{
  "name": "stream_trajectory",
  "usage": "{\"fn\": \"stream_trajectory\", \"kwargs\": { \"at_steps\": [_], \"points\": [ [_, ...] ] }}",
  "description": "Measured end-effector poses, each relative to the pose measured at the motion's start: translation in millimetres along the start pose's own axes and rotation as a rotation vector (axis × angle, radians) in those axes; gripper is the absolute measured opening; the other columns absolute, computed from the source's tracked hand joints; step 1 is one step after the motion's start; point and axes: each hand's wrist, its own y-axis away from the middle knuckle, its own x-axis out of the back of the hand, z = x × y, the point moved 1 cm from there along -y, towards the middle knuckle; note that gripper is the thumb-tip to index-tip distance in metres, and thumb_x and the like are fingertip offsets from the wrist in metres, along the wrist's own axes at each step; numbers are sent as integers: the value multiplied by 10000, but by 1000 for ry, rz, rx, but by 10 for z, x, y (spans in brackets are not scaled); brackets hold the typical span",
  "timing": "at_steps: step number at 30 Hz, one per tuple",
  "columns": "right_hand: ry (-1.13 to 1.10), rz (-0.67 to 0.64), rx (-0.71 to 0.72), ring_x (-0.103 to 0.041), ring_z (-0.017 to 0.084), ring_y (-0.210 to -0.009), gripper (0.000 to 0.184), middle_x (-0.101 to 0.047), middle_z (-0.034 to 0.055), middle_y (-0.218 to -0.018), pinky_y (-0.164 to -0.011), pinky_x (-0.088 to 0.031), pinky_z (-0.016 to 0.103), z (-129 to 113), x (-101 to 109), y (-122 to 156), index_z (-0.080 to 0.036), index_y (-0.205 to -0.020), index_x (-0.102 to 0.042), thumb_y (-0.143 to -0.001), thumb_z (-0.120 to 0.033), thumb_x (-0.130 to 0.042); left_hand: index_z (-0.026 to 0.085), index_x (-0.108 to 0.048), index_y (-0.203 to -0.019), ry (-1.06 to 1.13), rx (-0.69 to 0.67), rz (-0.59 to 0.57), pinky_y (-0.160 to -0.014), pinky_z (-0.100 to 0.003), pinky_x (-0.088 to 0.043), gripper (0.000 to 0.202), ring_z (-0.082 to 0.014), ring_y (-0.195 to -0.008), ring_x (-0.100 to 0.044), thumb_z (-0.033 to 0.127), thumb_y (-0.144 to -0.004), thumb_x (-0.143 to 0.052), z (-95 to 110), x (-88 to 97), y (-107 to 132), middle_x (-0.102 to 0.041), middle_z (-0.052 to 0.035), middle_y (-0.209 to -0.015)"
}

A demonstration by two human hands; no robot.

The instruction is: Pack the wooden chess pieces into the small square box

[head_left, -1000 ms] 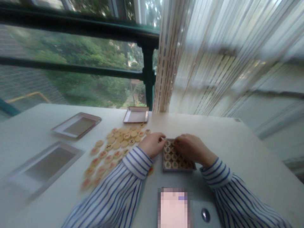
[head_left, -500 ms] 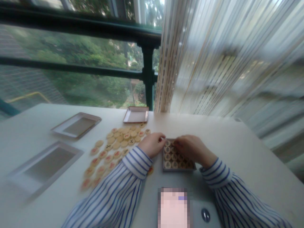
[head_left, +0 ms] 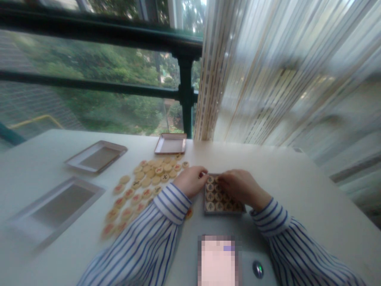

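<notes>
A shallow square box stands in front of me, filled with rows of round wooden Chinese chess pieces with dark characters. At its upper left corner, my left hand has its fingers curled against the rim. My right hand reaches over the right half of the box, fingers bent down and pinched at a piece near the far edge; the fingertips are partly hidden. Left of the box lies a loose spread of chess pieces, some with red or dark characters, some blank side up. My left sleeve covers part of them.
Open trays lie on the white table: a small tray at the back, a second tray at left, and a larger pale tray nearer. A blurred-out phone-like thing and a small oval object lie close to me.
Both hands hold nearly the same position over the box. A green light now shows on the small oval object close to me.
</notes>
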Motion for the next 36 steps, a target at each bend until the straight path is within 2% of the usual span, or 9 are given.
{"fn": "stream_trajectory", "kwargs": {
  "at_steps": [20, 36],
  "points": [
    [-10, -3, 10, -625, 204, -886, 307, -681, 76, -932, -731, -420, 286, 22, 41, 28, -227, -969, -634, -908, -319, -347, 190, -655, -991, 4, -9, -5, -724, -239, -461, 323, -170, -838, -626, 364, -814, -448, -14, -3, 0, -698, -51, -919],
    [-13, 8, 18, -618, 200, -879, 295, -672, 69, -921, -738, -414, 287, 48, -15, -5, -233, -986, -633, -897, -305, -361, 189, -651, -1004, 1, -10, -3, -744, -246, -461, 326, -173, -854, -624, 359, -814, -448, -9, -7, 1, -695, -55, -933]
  ]
}}
